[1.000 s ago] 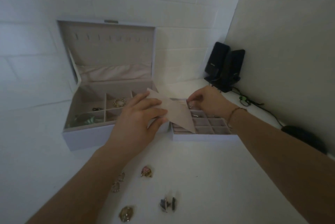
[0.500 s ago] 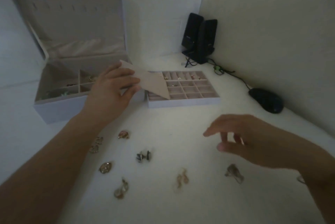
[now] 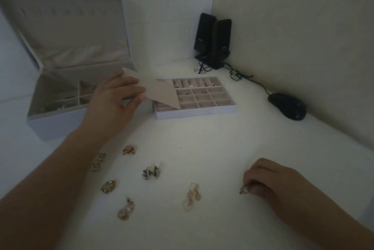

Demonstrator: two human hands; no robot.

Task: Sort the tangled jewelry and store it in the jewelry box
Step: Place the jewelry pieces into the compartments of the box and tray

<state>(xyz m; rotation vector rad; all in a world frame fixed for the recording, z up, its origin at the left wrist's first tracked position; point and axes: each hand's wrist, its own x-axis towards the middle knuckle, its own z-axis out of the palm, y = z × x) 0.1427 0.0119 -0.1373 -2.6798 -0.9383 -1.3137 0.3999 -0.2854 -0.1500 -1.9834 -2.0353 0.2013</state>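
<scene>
The open lilac jewelry box stands at the left with its lid up. Beside it on the white table lies its removable tray, with small pieces in the back compartments. My left hand holds a beige flap lifted over the tray's left end. My right hand, at the lower right, pinches a small gold earring that rests on the table. Several more earrings lie loose in front, among them a pink one, a dark one and a pale one.
Two black speakers stand in the back corner, with a cable running along the right wall to a black mouse. Walls close the table at the back and right.
My right hand left the tray, swung down to the front right and closed its fingers on a small earring. The view tilted down. My left hand kept holding the flap.
</scene>
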